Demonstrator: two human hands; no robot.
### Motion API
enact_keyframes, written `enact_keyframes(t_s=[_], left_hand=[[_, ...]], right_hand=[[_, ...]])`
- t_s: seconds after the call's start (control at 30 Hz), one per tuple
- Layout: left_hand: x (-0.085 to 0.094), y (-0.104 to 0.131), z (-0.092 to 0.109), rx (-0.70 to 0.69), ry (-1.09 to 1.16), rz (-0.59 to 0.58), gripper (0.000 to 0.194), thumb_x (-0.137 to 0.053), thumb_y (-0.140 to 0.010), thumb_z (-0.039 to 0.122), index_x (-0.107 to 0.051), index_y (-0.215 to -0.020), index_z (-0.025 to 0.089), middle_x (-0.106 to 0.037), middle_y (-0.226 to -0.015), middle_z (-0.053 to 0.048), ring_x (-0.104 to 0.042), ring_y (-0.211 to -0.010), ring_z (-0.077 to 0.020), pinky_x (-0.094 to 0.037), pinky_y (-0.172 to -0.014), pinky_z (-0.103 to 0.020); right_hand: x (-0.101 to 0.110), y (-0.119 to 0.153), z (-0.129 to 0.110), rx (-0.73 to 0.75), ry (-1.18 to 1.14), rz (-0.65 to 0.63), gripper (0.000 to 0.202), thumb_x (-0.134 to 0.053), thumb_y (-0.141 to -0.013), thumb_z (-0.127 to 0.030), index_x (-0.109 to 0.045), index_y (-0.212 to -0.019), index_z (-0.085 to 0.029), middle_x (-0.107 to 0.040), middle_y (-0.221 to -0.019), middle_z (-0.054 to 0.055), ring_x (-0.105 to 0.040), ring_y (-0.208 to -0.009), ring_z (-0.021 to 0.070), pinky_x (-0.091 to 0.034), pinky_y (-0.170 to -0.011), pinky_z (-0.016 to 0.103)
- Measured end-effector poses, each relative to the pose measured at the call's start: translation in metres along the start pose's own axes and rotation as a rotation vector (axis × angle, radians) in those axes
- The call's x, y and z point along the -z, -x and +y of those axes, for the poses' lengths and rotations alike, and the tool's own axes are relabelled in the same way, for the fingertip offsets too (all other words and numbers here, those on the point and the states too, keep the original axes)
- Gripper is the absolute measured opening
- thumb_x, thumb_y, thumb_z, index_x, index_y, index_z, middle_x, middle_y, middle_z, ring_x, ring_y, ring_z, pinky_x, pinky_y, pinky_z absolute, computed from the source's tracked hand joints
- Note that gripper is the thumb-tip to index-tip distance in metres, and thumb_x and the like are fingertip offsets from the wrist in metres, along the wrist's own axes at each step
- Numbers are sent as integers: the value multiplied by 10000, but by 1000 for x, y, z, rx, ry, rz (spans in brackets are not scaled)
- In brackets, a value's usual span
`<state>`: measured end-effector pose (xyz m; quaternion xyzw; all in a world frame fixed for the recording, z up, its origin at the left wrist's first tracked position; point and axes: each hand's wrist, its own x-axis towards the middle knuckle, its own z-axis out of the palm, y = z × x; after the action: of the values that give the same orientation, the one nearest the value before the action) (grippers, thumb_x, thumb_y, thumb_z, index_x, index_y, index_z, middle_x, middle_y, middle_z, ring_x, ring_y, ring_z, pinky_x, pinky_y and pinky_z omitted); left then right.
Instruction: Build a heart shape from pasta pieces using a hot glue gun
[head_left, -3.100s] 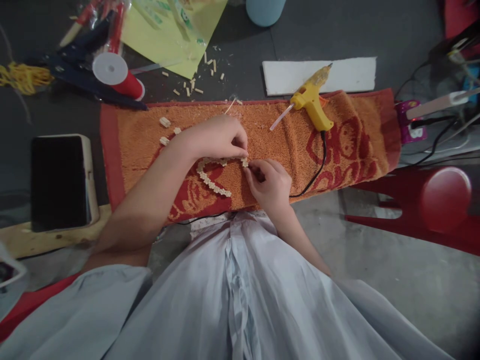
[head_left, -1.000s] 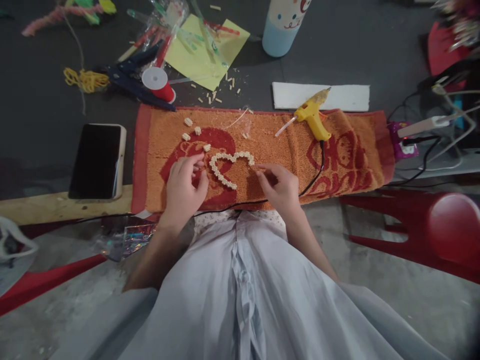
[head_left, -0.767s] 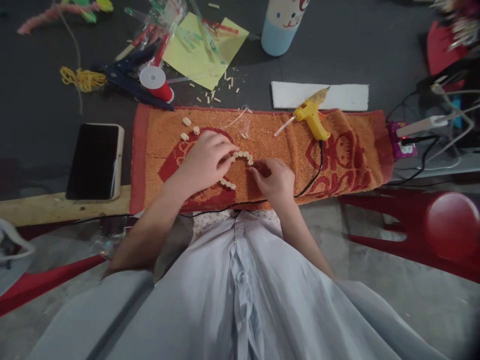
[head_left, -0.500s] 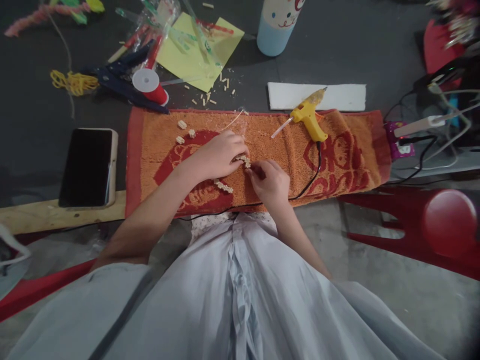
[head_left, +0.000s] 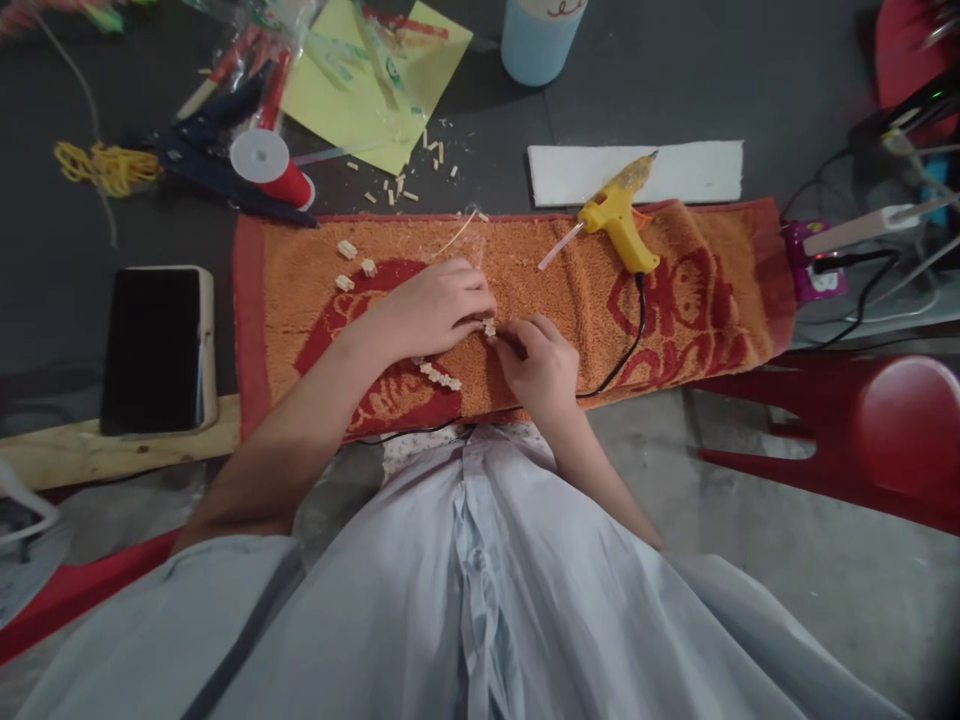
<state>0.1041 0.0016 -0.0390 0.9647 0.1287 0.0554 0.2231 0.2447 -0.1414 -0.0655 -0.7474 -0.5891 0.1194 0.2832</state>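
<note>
On an orange towel (head_left: 525, 290) with red markings, spread along the edge of a dark table (head_left: 652, 80), a person in a pale garment (head_left: 375, 620) works on a chain (head_left: 440, 377) of small cream pieces. The chain lies just left of the towel's middle, part of it hidden under the left hand (head_left: 442, 305), its lower strand in view toward the near edge. The left hand, fingers bent together against the thumb, pinches the chain near one end; the right hand (head_left: 536, 365) meets it there, thumb and forefinger pressed on that same end. Three loose clusters (head_left: 368, 267) of the same cream material sit on the towel's far left part. A yellow glue gun (head_left: 619, 215) straddles the towel's far edge at right, its nozzle over a white board (head_left: 697, 172) just beyond, its black cord (head_left: 639, 320) trailing across the cloth. Off the towel's left end rests a dark-screened phone (head_left: 154, 350). Beyond the towel's far left corner lie a spool (head_left: 289, 187) of red thread and a navy tool (head_left: 199, 165); farther out is yellow paper (head_left: 442, 50), with cream scraps (head_left: 400, 186) scattered between it and the towel.
</note>
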Motion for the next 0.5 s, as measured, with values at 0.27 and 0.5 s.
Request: enact_keyframes(t_s=[0.27,0.5], left_hand=[[-4,1,-2,2,40,30,180,-545,-907,229,-712,-968,198,-635,-1011,-84,-539,-1026,-244,-449,-953,-421],[-3,1,-1,3,31,31,193,-529,-914,222,-712,-960,182,-636,-1006,-90,-538,-1032,-243,-452,-962,-415]], right_hand=[[1,-2,0,-20,-22,-34,180,-549,-936,-298,-715,-923,-230,-699,-936,61,-645,-825,197,-500,-708,302],[1,-2,0,-8,-1,-29,165,-568,-936,-304,-714,-929,-228,-701,-916,57,-650,-813,193,-491,-692,289]])
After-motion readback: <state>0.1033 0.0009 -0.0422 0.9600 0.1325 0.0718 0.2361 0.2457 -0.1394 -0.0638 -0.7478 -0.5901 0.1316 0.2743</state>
